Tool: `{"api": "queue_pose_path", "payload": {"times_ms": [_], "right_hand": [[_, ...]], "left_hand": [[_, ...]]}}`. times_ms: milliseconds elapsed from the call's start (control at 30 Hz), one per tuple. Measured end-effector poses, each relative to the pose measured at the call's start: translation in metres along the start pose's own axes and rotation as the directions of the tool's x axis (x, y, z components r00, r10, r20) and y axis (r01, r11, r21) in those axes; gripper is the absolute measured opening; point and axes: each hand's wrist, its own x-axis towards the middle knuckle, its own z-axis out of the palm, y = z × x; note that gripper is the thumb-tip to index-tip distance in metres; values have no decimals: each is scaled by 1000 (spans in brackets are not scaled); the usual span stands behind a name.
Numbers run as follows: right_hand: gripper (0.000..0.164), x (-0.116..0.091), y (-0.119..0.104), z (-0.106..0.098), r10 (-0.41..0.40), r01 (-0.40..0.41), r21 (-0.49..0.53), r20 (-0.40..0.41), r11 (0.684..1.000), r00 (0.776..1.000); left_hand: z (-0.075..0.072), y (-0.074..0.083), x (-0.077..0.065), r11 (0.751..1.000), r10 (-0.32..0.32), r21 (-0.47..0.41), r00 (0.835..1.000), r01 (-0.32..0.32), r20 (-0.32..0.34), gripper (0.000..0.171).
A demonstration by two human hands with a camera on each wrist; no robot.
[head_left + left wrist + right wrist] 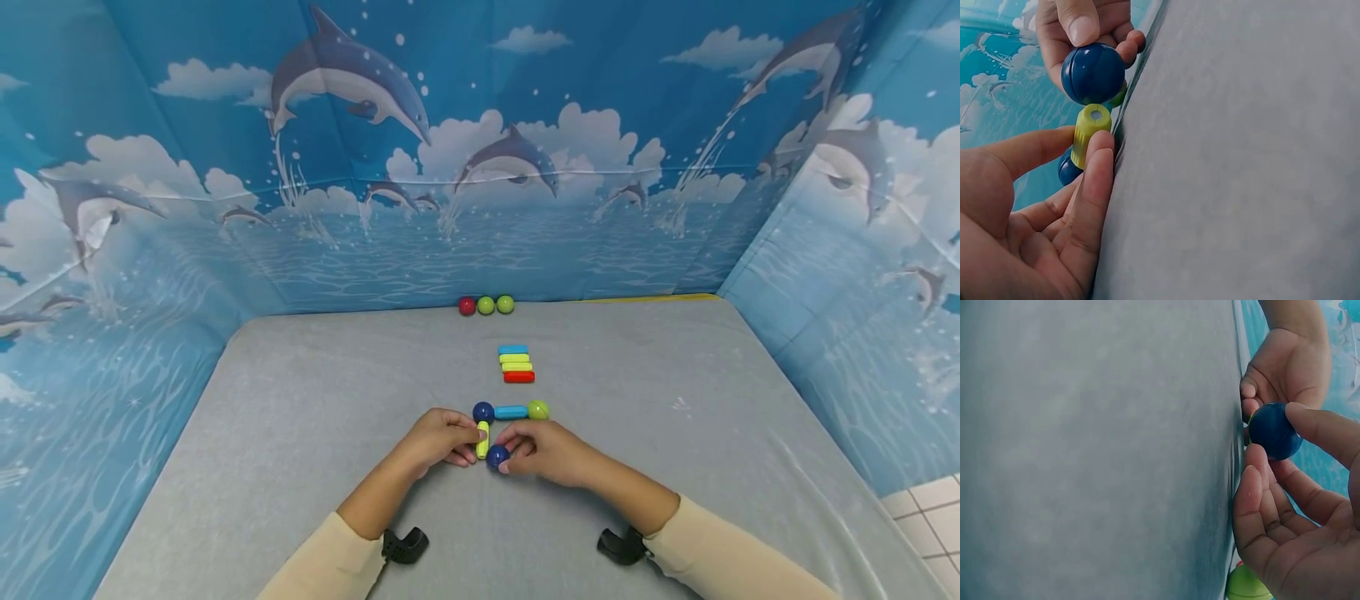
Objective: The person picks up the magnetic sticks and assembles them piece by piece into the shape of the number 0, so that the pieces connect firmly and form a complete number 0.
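Left hand (438,440) pinches yellow-green rod (482,450) in fingers; right hand (551,452) grasps dark-blue ball (495,456) by fingers, near rod's five o'clock. Second blue ball (483,412) sits at rod's twelve o'clock. Sideways push could probably turn rod, losing second ball.

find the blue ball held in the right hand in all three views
Head: blue ball, lower middle, in the right hand.
Left wrist: blue ball, upper left, above the yellow stick.
Right wrist: blue ball, right side, near mid-height.
Shared landmark: the left hand.
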Motion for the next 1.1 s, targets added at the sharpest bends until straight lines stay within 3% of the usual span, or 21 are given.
{"api": "queue_pose_path", "payload": {"times_ms": [500, 1100], "right_hand": [[28, -2, -7, 11, 0, 0, 3, 25, 1000, 1000], [26, 0, -13, 19, -14, 13, -54, -25, 998, 1000]], "left_hand": [[1, 0, -1, 1000, -1, -18, 1000, 0, -20, 25], [2, 2, -2, 999, -4, -37, 999, 2, -32, 25]]}}
